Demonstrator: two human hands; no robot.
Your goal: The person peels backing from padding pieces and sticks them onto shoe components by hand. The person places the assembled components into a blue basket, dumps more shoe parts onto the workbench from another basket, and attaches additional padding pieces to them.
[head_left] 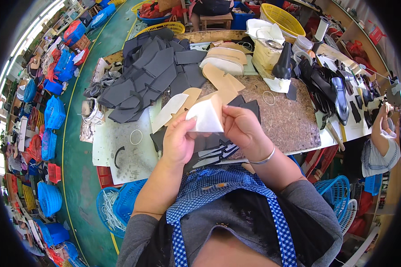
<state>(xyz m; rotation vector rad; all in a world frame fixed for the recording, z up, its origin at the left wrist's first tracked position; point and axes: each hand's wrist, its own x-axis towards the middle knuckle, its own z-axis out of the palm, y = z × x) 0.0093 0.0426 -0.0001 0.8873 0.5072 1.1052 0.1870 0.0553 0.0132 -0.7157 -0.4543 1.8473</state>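
Observation:
Between both hands I hold a folded white-and-tan sheet piece (pixel 206 118), which looks like a cut shoe part. My left hand (pixel 179 140) pinches its left edge, thumb on the white face. At the upper right edge, the fingers of my right hand (pixel 243 127) are closed on it. Just beyond lie more cut pieces, one white (pixel 170 109) and one tan (pixel 223 80). Dark grey cut pieces (pixel 158 62) form a large heap at the far left of the table, and more dark pieces show under my hands.
The worktable (pixel 289 120) has a worn brown top. A black shoe last (pixel 282 62) stands at the back right near black shoes (pixel 329 89). Blue baskets (pixel 129 200) flank me below the table edge. Another person (pixel 378 155) works at the right.

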